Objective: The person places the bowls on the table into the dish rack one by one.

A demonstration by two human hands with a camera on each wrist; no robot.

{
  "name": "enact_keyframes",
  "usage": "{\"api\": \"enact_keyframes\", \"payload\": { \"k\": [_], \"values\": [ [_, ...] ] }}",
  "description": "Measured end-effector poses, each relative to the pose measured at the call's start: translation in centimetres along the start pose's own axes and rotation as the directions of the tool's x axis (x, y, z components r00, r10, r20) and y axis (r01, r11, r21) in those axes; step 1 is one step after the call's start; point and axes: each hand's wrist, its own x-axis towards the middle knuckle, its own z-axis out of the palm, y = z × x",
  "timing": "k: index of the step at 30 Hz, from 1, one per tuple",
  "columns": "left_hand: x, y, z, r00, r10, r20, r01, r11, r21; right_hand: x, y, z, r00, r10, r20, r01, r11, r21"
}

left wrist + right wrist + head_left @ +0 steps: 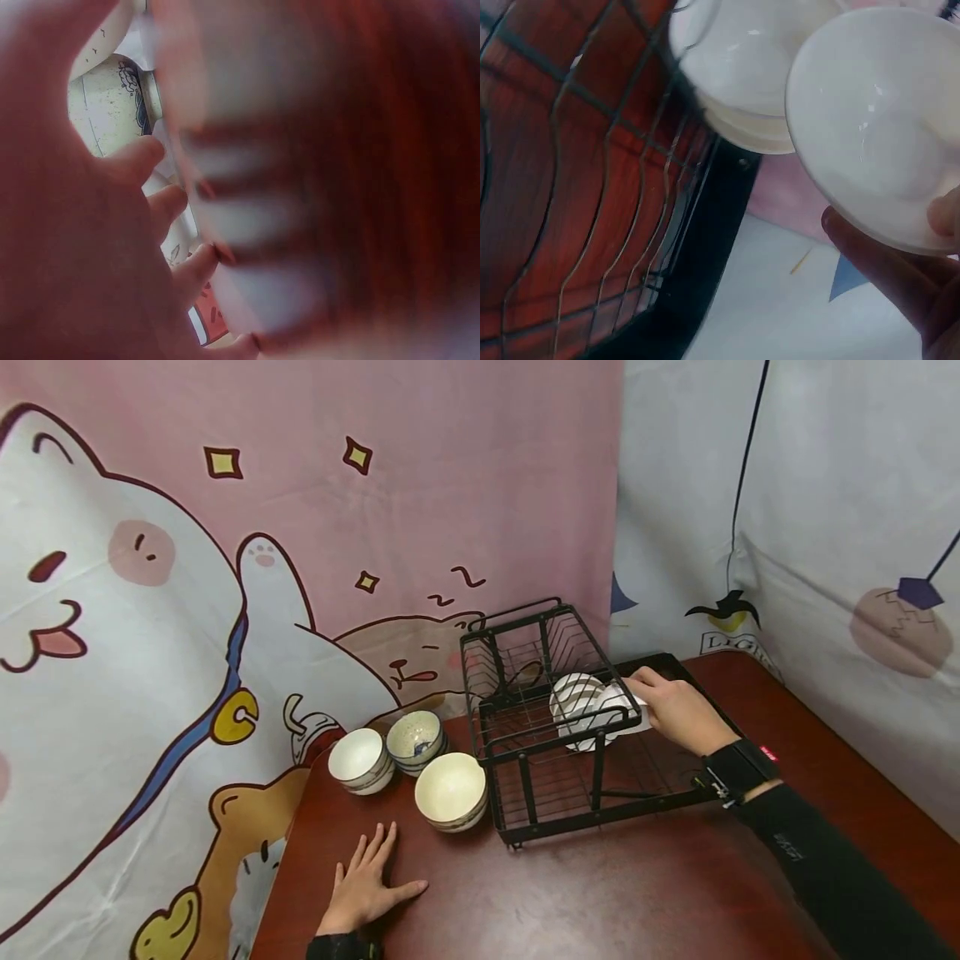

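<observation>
My right hand (678, 710) reaches in at the right side of the two-tier black wire dish rack (542, 810). It pinches a white bowl (862, 112) at the rim, thumb inside and fingers beneath, as the right wrist view shows. Beside that bowl, several white bowls (742, 56) lean together on the rack's lower level, partly behind the upper tier's wires in the head view. My left hand (367, 881) rests on the table with fingers spread and holds nothing. The bowls nearest to it are a cream stack (450, 789), a white stack (360, 760) and a speckled stack (415, 739).
The brown table (570, 893) meets a printed curtain (450, 510) at the back and sides. A black tray (671, 668) extends under the rack to the right. The rack's upper basket (555, 747) overhangs the lower bowls.
</observation>
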Motion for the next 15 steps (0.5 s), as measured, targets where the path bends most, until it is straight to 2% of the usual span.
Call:
{"api": "enact_keyframes", "payload": {
  "k": [4, 8, 12, 15],
  "values": [
    [-0.2, 0.0, -0.1, 1.0, 0.01, -0.006, -0.01, 1.0, 0.007, 0.5, -0.4, 0.9, 0.996, -0.084, 0.016, 0.085, 0.994, -0.062],
    [-0.1, 0.0, 0.0, 1.0, 0.008, -0.004, -0.008, 1.0, 0.006, 1.1, -0.9, 1.6, 0.988, -0.151, 0.04, 0.153, 0.987, -0.042],
    [-0.1, 0.0, 0.0, 1.0, 0.002, 0.003, -0.002, 1.0, -0.003, 1.6, -1.5, 2.5, 0.974, -0.201, 0.109, 0.207, 0.977, -0.044],
    [0.0, 0.1, 0.0, 1.0, -0.003, 0.004, 0.003, 1.0, -0.006, 1.9, -1.9, 2.9, 0.964, -0.208, 0.167, 0.221, 0.973, -0.066]
  ]
}}
